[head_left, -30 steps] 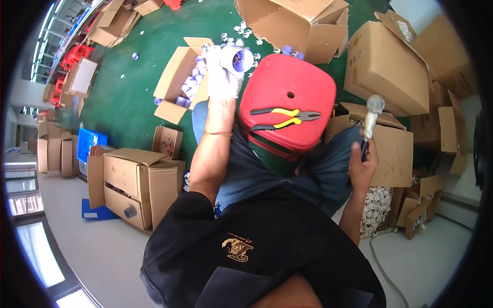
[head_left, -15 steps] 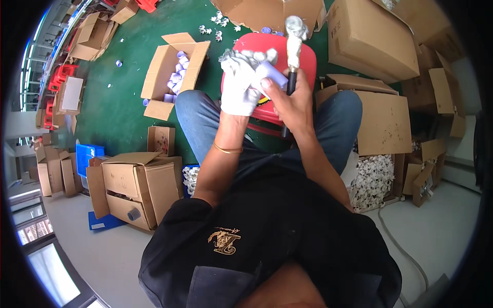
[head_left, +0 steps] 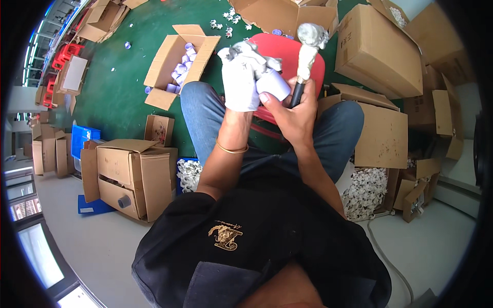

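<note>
Your gloved left grip (head_left: pixel 240 86) is closed on the purple cup (head_left: pixel 275 86), finger contact partly hidden; your bare right grip (head_left: pixel 294 115) wraps the hammer (head_left: pixel 307 60), thumb against the cup. Beneath, your hands cover much of the red stool (head_left: pixel 280 49), and green floor (head_left: pixel 115 105) stretches left beyond the open carton (head_left: pixel 155 72).

Can't make out any word cleanly. Can see gold embroidered emblem (head_left: pixel 226 238) with small script on black shirt (head_left: pixel 318 246), near side of red stool (head_left: pixel 280 47); dark printed marks (head_left: pixel 347 40) on big cardboard carton (head_left: pixel 382 56), right of stool; white label (head_left: pixel 86 210), too small to read, on blue panel (head_left: pixel 98 204), well left of stool.
</note>
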Available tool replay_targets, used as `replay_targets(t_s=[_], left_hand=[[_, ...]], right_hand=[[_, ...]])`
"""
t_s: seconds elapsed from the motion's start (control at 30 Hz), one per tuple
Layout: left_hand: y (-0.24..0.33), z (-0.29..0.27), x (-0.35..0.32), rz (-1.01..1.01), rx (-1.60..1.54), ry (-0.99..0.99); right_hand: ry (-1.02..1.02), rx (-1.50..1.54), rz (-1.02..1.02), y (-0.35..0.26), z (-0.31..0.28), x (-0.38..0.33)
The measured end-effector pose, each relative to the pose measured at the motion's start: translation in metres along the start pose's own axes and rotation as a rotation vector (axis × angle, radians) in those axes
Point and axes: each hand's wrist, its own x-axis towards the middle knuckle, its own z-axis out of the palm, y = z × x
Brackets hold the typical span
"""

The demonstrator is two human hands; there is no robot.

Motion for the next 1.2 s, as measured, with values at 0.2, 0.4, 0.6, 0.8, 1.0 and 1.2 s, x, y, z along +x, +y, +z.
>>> replay_targets(t_s=[0.2, 0.4, 0.6, 0.8, 1.0, 1.2], left_hand=[[0.022, -0.026, 0.016, 0.119, 0.172, -0.305], [0.112, -0.051, 0.063, 0.213, -0.065, 0.288], [0.081, -0.067, 0.032, -0.310, 0.384, -0.076], [0.014, -0.009, -0.011, -0.484, 0.438, -0.211], [0.013, 0.008, -0.008, -0.616, 0.223, 0.191], [0.018, -0.029, -0.008, -0.648, -0.127, 0.274]], right_hand=[[-0.108, 0.251, 0.028, -0.016, 0.000, -0.008], [-0.103, 0.168, 0.186, 0.005, -0.059, -0.028], [0.041, -0.029, 0.001, 0.011, -0.059, 0.000], [-0.067, -0.288, -0.045, -0.017, -0.048, 0.028], [-0.110, -0.351, -0.076, -0.023, -0.034, 0.033], [-0.079, 0.028, -0.120, -0.007, -0.051, 0.017]])
